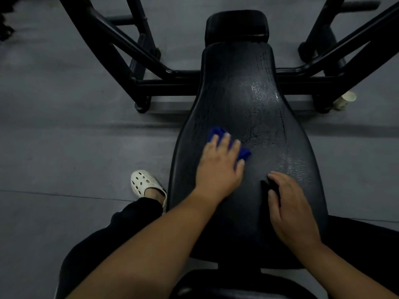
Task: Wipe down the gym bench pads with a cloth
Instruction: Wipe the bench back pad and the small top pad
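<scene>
A long black bench pad (237,93) runs away from me, with wet streaks shining on its right half. My left hand (220,167) lies flat on a blue cloth (245,153) and presses it onto the left-middle of the pad; the fingers are spread and fairly straight. Only the cloth's edges show around the fingers. My right hand (289,208) rests on the pad nearer to me, its fingers loosely bent and holding nothing. A smaller black head pad (236,24) sits at the far end.
Black steel frame bars (121,46) cross under the pad and rise on both sides. A paper cup (345,100) lies on the grey floor at the right. My left foot in a white clog (144,182) stands beside the bench. Another black pad (216,283) is at the bottom edge.
</scene>
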Available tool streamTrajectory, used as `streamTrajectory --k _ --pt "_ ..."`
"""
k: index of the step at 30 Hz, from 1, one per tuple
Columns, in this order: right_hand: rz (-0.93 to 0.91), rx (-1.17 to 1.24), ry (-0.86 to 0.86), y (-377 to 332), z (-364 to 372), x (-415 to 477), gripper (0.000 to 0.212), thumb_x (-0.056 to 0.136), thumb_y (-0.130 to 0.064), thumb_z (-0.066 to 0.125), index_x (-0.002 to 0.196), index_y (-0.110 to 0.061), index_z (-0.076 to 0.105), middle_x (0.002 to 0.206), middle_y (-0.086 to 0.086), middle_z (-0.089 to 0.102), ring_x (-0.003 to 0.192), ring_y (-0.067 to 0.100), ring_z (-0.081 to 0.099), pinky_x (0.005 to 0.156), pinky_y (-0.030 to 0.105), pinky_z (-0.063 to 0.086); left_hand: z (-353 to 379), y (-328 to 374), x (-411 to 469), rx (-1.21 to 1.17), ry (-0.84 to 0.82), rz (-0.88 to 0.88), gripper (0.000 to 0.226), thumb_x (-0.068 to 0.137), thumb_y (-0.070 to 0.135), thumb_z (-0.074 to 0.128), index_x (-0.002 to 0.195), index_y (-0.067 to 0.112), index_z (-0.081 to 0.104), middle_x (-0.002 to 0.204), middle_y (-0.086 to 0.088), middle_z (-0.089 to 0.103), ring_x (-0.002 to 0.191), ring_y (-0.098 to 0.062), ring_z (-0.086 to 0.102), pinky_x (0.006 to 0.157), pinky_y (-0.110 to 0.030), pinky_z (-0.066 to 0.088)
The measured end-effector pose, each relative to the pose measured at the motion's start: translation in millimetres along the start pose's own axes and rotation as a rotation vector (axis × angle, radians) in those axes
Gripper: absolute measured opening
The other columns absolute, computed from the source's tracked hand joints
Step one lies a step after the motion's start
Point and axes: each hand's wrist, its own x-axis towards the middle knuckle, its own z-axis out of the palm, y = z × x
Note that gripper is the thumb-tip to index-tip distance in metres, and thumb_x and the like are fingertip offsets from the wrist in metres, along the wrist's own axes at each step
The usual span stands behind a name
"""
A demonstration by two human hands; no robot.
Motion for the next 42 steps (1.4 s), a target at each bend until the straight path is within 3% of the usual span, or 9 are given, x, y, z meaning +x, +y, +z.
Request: streamTrajectory --k 3,8,10,14,19,24,29,35,42 --pt "0.034 0.056 -0.009 -1 -2 2 0.042 0.097 -0.026 0.039 0.13 -0.006 0.055 0.132 0.007 0.056 0.124 0.02 0.052 0.112 0.02 0.03 4 -10 -28 0.056 -0.079 0.418 0.067 0.095 0.054 0.037 0.153 0.022 0.036 0.16 -0.009 0.035 0.146 -0.034 0.03 0.12 -0.046 0.026" --pt "0.045 0.058 -0.004 -3 -2 13 0.04 0.094 -0.026 0.044 0.128 -0.009 0.055 0.129 0.003 0.057 0.121 0.016 0.052 0.108 0.022 0.034 -4 -22 19 0.035 -0.07 -0.054 0.088 0.093 0.064 0.037 0.16 0.021 0.0 0.167 -0.009 0.006 0.153 -0.031 0.006 0.124 -0.048 0.013" --pt "0.032 0.057 0.019 -9 -2 27 0.038 0.093 -0.021 0.047 0.128 -0.009 0.056 0.131 0.003 0.056 0.122 0.016 0.051 0.108 0.028 0.037 -5 7 21 -0.127 -0.113 0.074 0.088 0.093 0.053 0.043 0.159 0.021 -0.005 0.168 -0.007 -0.002 0.154 -0.027 -0.003 0.124 -0.047 0.007" --pt "0.02 -0.044 0.014 -24 4 68 0.044 0.093 -0.028 0.046 0.132 -0.01 0.055 0.139 0.006 0.052 0.128 0.02 0.048 0.109 0.039 0.039 -19 -5 17 -0.359 -0.109 0.168 0.083 0.084 0.033 0.037 0.16 0.023 0.004 0.168 0.002 -0.001 0.154 -0.012 -0.004 0.124 -0.033 -0.005" --pt "0.0 -0.31 -0.21 -48 45 95 0.061 0.097 -0.049 0.027 0.147 -0.019 0.046 0.159 0.011 0.033 0.149 0.028 0.025 0.122 0.045 0.019 -4 -40 17 0.027 -0.025 0.039 0.071 0.094 0.043 0.006 0.159 0.017 0.02 0.167 -0.003 0.01 0.154 -0.021 0.005 0.124 -0.04 0.003" --pt "-0.212 -0.419 -0.352 -3 8 92 0.061 0.093 -0.047 0.036 0.143 -0.018 0.051 0.154 0.009 0.042 0.144 0.028 0.035 0.118 0.042 0.027 -3 -40 17 -0.034 -0.002 0.055 0.066 0.097 0.04 0.016 0.157 0.016 0.026 0.167 -0.003 0.015 0.154 -0.02 0.009 0.125 -0.039 0.004" --pt "0.128 -0.41 -0.144 -4 28 159 0.065 0.095 -0.05 0.031 0.15 -0.017 0.04 0.156 0.01 0.038 0.146 0.031 0.029 0.12 0.047 0.024 3 -39 19 -0.06 0.058 0.023 0.062 0.097 0.035 0.026 0.154 0.012 0.033 0.164 -0.005 0.023 0.153 -0.021 0.016 0.125 -0.041 0.011" --pt "-0.321 -0.303 -0.413 13 -6 90 0.066 0.092 -0.041 0.046 0.151 -0.012 0.037 0.153 0.007 0.043 0.144 0.023 0.035 0.12 0.036 0.024 4 -40 16 -0.072 0.079 0.007 0.064 0.094 0.029 0.026 0.152 0.006 0.037 0.162 -0.011 0.028 0.151 -0.023 0.022 0.124 -0.04 0.014" --pt "-0.074 -0.314 -0.287 -20 32 130 0.061 0.096 -0.044 0.035 0.147 -0.011 0.044 0.156 0.008 0.04 0.146 0.028 0.031 0.121 0.045 0.022 5 -37 16 -0.03 0.055 0.001 0.066 0.093 0.031 0.02 0.153 0.006 0.034 0.163 -0.011 0.026 0.152 -0.023 0.02 0.124 -0.04 0.013"
